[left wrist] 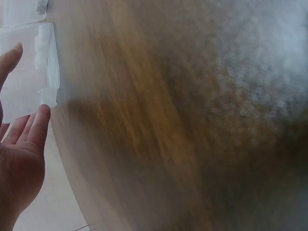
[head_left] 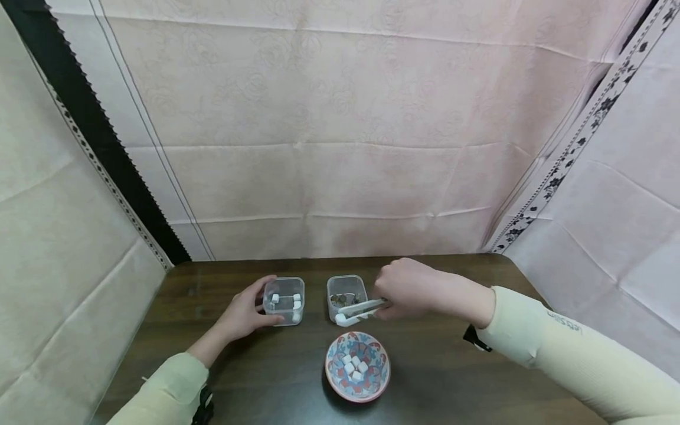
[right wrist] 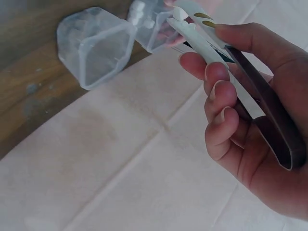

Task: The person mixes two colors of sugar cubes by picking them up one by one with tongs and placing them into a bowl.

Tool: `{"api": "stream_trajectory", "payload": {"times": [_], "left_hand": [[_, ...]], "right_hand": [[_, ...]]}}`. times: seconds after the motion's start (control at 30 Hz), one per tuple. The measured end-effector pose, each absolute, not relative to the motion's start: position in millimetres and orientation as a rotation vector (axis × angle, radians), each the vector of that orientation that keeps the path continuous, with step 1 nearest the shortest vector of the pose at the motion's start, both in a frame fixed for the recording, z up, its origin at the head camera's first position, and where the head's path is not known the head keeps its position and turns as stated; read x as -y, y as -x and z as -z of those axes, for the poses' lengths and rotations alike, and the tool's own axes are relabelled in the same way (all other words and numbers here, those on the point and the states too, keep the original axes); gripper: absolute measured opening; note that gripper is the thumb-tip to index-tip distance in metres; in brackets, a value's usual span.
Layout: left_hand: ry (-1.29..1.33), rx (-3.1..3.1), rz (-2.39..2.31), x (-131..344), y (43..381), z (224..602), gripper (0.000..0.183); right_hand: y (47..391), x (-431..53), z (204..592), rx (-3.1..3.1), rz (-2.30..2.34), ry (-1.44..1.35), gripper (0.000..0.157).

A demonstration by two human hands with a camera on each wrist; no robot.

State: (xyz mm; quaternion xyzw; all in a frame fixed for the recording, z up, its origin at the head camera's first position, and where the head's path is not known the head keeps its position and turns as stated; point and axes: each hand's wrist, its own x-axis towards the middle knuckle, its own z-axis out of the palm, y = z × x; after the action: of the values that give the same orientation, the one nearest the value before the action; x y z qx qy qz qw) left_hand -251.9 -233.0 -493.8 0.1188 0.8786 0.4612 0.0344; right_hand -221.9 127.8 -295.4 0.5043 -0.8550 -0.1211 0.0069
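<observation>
Head view, left hand (head_left: pixel 245 314): I grip a clear tub (head_left: pixel 284 286) of cubes (head_left: pixel 297 305).
Right hand (head_left: pixel 408 289): I pinch tongs (head_left: pixel 363 306).

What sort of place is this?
Probably a makeshift indoor booth for tabletop work, though the wider room isn't visible. Creased cloth screens the back and both sides of a wooden table, and a bowl of white cubes sits on it.

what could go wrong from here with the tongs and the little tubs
The tongs in the right hand might knock the right tub, which no hand steadies. A jerk of the left hand gripping the left tub could spill its white cubes. If the tongs carry anything, which I can't tell, it may slip.
</observation>
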Motion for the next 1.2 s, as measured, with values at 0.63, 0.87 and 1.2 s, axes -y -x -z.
{"api": "stream_trajectory", "payload": {"times": [0.63,0.87,1.2], "left_hand": [[-0.374,-2.697,-1.413,235.0,253.9,495.6,0.098],[-0.382,-2.693,-1.418,234.6,253.7,496.8,0.097],[-0.378,-2.686,-1.427,234.5,252.2,496.3,0.097]], "right_hand": [[207.1,-139.1,335.0,2.866,0.508,-1.516,0.021],[205.9,-138.5,345.3,2.850,0.588,-1.493,0.028],[205.8,-135.1,344.1,2.937,0.602,-1.411,0.033]]}}
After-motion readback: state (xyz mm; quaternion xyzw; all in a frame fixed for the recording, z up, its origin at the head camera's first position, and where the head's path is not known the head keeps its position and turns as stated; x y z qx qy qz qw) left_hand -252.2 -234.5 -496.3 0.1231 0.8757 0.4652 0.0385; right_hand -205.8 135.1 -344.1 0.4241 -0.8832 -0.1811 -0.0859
